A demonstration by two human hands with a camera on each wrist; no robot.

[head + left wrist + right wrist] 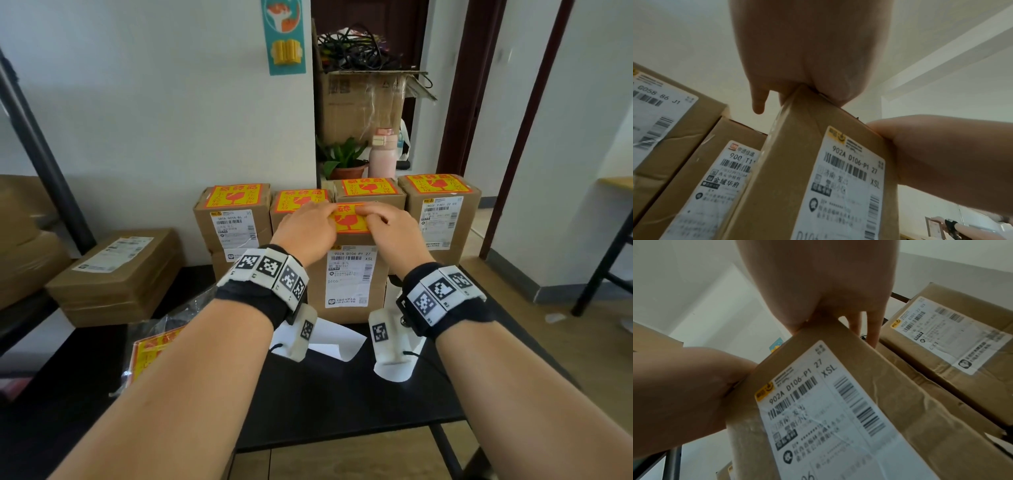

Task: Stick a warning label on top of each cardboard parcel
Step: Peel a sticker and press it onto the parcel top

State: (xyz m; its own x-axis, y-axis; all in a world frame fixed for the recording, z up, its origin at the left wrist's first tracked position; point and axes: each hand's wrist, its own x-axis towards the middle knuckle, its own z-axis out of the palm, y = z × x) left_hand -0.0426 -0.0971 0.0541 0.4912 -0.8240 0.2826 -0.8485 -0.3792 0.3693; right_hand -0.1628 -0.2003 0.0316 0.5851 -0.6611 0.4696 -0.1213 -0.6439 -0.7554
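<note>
The front cardboard parcel [349,284] stands upright on the black table [342,411]. On its top lies a yellow and red warning label [351,222]. My left hand [308,224] presses on the label's left part and my right hand [390,222] on its right part, fingers laid across it. In the left wrist view my left hand [807,56] rests its palm on the top edge of the parcel [797,162]. My right hand [824,280] does the same in the right wrist view, above the parcel [890,386]. Several parcels behind carry labels [233,197].
A flat parcel [116,274] without a warning label lies at the left. A bag of spare labels [154,349] sits at the lower left. White backing papers [335,342] lie on the table under my wrists. A potted plant [342,157] and pink bottle [383,157] stand behind.
</note>
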